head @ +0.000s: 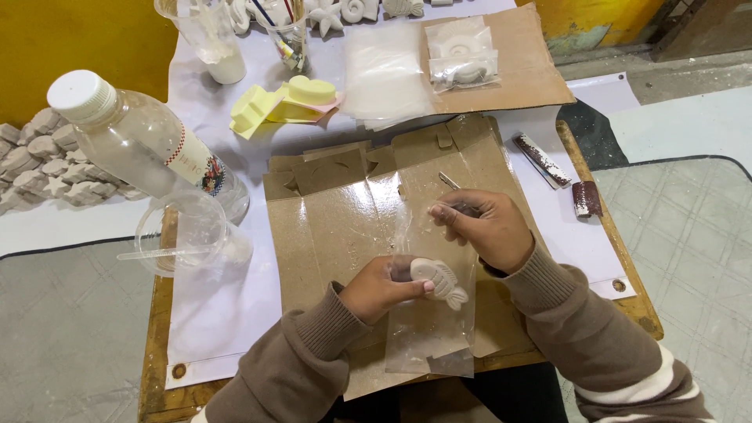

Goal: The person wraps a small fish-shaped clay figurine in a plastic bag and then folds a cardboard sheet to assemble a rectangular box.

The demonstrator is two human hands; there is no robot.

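Fingers of your left hand (380, 288) pinch a white fish figure (440, 280) by its head end, thumb on top, with the tail hanging free to the right. It sits over a clear bag (431, 333) lying flat on the near part of the cardboard (329, 223). Your right hand (484, 227) is closed around a thin metal tool (449, 181) whose tip pokes out toward the far side, and it seems to touch the bag's far edge as well.

The fish looks like cast plaster: stiff, fairly light, likely brittle at the fins and tail, so grip the thick body rather than the thin edges. The bag is limp and slick; take it at the mouth.

Further out, to the left stand a clear bottle (149, 141) and a plastic cup (192, 235) with a stick across it. Far side holds yellow moulds (282, 102), a stack of bags (384, 70) and bagged figures (464, 55). Two dark strips (560, 176) lie to the right.
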